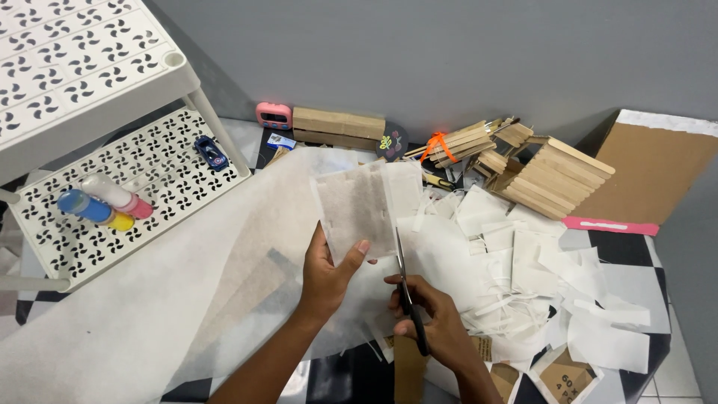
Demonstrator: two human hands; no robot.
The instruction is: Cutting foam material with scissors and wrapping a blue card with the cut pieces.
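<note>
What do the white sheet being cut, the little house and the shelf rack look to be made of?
White sheet: thin, matte, translucent; likely non-woven fabric or tissue. Little house: pale flat wooden craft sticks, unpainted. Shelf rack: cream moulded plastic, slightly glossy, with a punched pattern.

A plain grey wall fills the upper part of the frame, evenly lit with no hard shadows. Below it, a floor of black and white tiles shows in patches at the right and along the bottom edge. At the upper left stands a white plastic shelf rack, its shelves pierced with a pinwheel pattern, one corner leg slanting down to the lower shelf.
</note>
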